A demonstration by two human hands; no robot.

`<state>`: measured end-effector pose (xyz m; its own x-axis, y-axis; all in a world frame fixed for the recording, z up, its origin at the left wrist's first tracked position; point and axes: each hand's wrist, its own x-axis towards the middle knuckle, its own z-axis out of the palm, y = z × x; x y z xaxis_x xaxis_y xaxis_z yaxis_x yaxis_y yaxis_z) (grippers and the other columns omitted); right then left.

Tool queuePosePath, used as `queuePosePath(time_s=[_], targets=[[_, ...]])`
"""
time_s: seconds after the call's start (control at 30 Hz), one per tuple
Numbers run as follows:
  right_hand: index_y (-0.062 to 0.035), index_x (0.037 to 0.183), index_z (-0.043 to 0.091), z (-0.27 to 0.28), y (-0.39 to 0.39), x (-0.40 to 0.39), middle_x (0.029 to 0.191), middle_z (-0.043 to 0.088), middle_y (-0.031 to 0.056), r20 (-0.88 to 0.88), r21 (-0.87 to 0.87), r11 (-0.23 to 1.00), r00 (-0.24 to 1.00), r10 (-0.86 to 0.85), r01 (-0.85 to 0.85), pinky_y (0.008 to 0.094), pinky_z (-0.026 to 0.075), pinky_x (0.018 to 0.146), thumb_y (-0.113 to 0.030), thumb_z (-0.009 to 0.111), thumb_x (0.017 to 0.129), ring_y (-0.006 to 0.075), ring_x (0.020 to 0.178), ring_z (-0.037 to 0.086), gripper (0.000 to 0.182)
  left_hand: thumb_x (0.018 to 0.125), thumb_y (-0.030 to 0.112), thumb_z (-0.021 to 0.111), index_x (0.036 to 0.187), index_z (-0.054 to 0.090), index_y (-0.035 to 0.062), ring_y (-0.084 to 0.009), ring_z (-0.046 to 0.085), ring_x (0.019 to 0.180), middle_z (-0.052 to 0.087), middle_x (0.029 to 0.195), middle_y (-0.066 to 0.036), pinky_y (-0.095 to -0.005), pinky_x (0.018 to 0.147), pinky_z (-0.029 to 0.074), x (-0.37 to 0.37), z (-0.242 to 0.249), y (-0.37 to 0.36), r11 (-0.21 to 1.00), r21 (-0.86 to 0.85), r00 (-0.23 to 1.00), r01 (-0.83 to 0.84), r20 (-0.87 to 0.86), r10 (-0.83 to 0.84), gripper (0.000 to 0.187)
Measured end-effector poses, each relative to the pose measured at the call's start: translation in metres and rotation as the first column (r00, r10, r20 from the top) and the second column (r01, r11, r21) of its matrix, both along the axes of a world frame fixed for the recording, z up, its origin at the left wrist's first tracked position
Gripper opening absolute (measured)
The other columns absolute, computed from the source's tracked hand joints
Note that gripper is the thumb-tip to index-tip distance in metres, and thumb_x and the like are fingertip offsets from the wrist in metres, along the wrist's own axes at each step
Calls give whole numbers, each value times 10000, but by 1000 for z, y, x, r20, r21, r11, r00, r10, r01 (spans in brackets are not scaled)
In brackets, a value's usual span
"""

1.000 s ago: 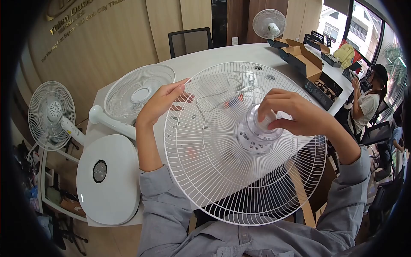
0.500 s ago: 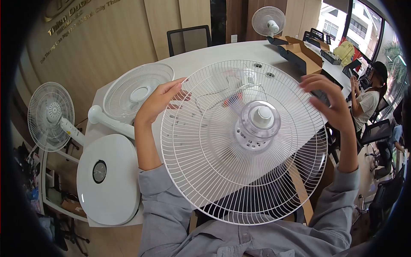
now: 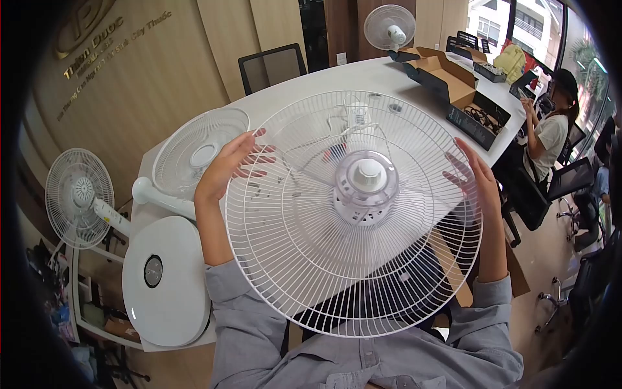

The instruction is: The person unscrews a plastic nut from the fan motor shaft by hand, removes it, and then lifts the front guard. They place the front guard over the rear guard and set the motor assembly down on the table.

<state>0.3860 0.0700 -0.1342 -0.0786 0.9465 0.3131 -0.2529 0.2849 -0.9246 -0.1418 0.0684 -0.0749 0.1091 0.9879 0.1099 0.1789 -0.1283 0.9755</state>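
In front of me is a round white wire fan grille [image 3: 285,259], tilted face-up. At its middle sit a clear plastic hub [image 3: 366,193] and a white knob [image 3: 370,172], with a vented white housing below them. My left hand [image 3: 223,170] is at the left rim, its spread fingers showing through the wires. On the opposite rim, my right hand [image 3: 481,178] has its fingers behind the wires and its palm against the edge. Beyond my left hand, a second grille [image 3: 175,155] with a round centre lies on the table, beside a white fan stand pole [image 3: 162,198].
The white table [image 3: 291,87] curves away from me. A white oval base [image 3: 165,305] lies at its left end. Open boxes [image 3: 434,74] stand at the back right. Assembled fans [image 3: 79,188] are at left and far back. A person [image 3: 551,129] sits at right.
My right hand has come down from above the right side onto the grille's rim. The grille appears slightly further left in view, and my left hand stays at its left edge.
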Motion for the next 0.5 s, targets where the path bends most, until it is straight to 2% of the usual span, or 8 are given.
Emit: queuePosePath(time_s=[0.1, 0.13, 0.23, 0.33, 0.43, 0.5], targets=[[46, 1485, 584, 0, 6, -1, 1681, 426, 121, 37, 0, 1000, 999, 31, -31, 452, 553, 1085, -329, 536, 1135, 303, 1435, 535, 515, 1113, 471, 519, 1538, 515, 4, -256, 757, 1104, 740, 1248, -188, -367, 841, 660, 0, -1, -4, 999, 18, 999, -30, -22, 30, 632], [78, 1431, 620, 1, 4, -6, 1684, 426, 121, -5, 3, 1000, 1000, 25, -25, 438, 567, 1063, -332, 532, 1136, 297, 1433, 539, 513, 1112, 466, 522, 1539, 515, 6, -256, 756, 1105, 740, 1250, -188, -370, 842, 661, 1, -1, -5, 999, 15, 999, -37, -33, 37, 627], [95, 1419, 621, 5, 1, -10, 1690, 417, 113, 8, -13, 1000, 1000, -18, 18, 437, 574, 1051, -336, 532, 1135, 299, 1435, 538, 523, 1110, 449, 532, 1541, 517, 13, -256, 755, 1109, 739, 1255, -185, -382, 843, 663, 0, -3, -5, 999, 0, 998, -51, -40, 51, 613], [80, 1432, 613, 7, -2, -11, 1675, 429, 146, 38, -21, 999, 999, -33, 34, 441, 566, 1061, -323, 531, 1137, 309, 1435, 536, 506, 1110, 430, 541, 1532, 528, 17, -255, 753, 1106, 741, 1254, -177, -384, 838, 663, -2, -5, -4, 998, -12, 998, -55, -14, 55, 590], [14, 1552, 504, 4, -1, -9, 1653, 429, 213, 8, -78, 997, 1000, -20, 21, 482, 542, 1082, -391, 540, 1125, 339, 1438, 527, 589, 1113, 417, 552, 1502, 555, 13, -242, 750, 1093, 745, 1240, -155, -363, 834, 650, -2, -4, -5, 999, 18, 998, -52, -32, 52, 560], [-61, 1624, 405, 1, -3, -7, 1642, 423, 248, -73, -100, 995, 997, 8, -16, 513, 524, 1094, -454, 549, 1108, 365, 1444, 514, 664, 1120, 411, 552, 1480, 571, 9, -228, 745, 1090, 749, 1225, -138, -346, 842, 634, -13, -9, -1, 996, 66, 995, -52, -78, 57, 541]])
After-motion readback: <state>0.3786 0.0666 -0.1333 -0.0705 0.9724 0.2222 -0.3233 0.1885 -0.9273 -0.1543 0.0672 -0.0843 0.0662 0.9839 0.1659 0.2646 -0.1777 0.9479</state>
